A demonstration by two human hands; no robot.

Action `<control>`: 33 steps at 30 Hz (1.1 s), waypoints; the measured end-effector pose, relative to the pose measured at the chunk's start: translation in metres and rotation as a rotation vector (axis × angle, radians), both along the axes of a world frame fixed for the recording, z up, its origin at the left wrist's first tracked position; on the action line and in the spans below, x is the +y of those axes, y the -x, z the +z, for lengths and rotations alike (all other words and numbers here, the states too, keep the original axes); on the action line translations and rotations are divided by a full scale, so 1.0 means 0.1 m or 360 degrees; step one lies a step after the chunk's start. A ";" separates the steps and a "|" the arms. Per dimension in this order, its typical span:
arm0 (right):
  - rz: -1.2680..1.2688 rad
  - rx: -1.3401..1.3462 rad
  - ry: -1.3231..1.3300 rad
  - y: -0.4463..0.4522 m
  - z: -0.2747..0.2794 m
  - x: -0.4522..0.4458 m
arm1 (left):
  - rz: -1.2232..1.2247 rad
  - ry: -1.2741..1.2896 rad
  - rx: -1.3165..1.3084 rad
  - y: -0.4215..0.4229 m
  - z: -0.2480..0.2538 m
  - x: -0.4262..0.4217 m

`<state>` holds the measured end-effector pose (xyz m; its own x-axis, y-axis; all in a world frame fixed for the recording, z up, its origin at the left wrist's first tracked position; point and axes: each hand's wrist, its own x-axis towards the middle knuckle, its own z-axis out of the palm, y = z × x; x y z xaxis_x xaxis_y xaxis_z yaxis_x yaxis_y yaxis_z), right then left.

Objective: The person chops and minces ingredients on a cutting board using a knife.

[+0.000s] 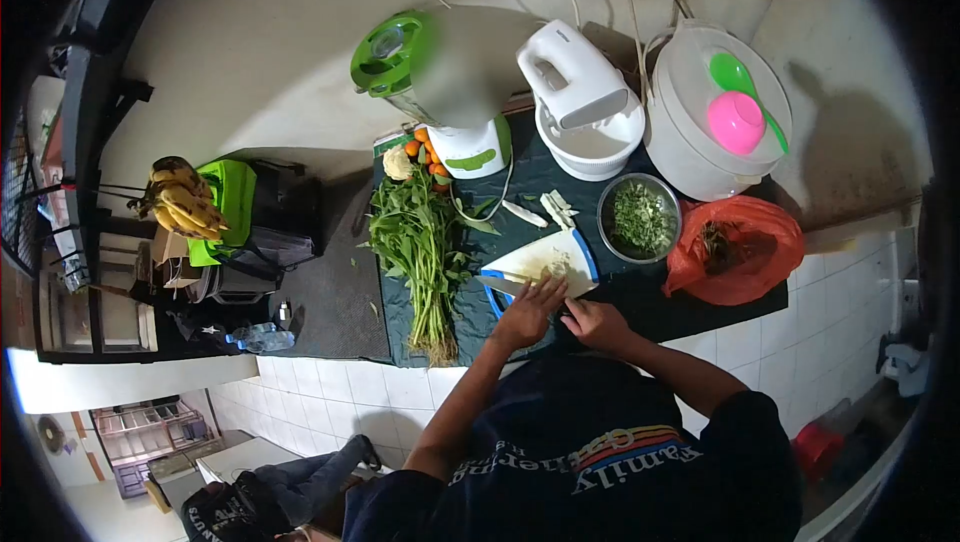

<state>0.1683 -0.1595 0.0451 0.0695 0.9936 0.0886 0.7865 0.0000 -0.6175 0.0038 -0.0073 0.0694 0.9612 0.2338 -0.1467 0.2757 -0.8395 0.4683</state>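
Note:
A white cutting board [560, 254] with blue edges lies on the dark table cover. Over its near part my left hand [533, 310] rests with fingers stretched out and spread. By those fingertips is a pale strip of food [512, 276], partly covered. My right hand [597, 326] is closed at the board's near edge; whatever it grips is hidden. Beyond the board lie white vegetable pieces [558, 210]. A metal bowl [606, 204] of chopped greens [642, 219] stands to the right. Long-stemmed leafy greens [425, 262] with roots lie left of the board.
A blender [470, 147], a hand mixer [575, 72] on a white bowl [590, 157] and a large white container [690, 132] stand behind. An orange plastic bag [760, 252] sits right. Cauliflower [397, 164] and tomatoes [440, 174] lie back left. Another person [270, 492] is lower left.

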 end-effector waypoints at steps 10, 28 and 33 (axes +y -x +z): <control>0.0057 0.0178 0.0296 -0.04 -0.10 -0.11 | 0.0898 0.0277 -0.0355 -0.11 -0.04 0.55; -0.0174 0.0276 0.0343 -0.22 -0.08 -0.15 | 0.0428 0.0060 -0.0306 -1.01 -0.28 1.17; -0.0118 0.0238 0.0374 -0.20 -0.08 -0.10 | 0.0157 0.0002 -0.0248 -1.03 -0.28 1.19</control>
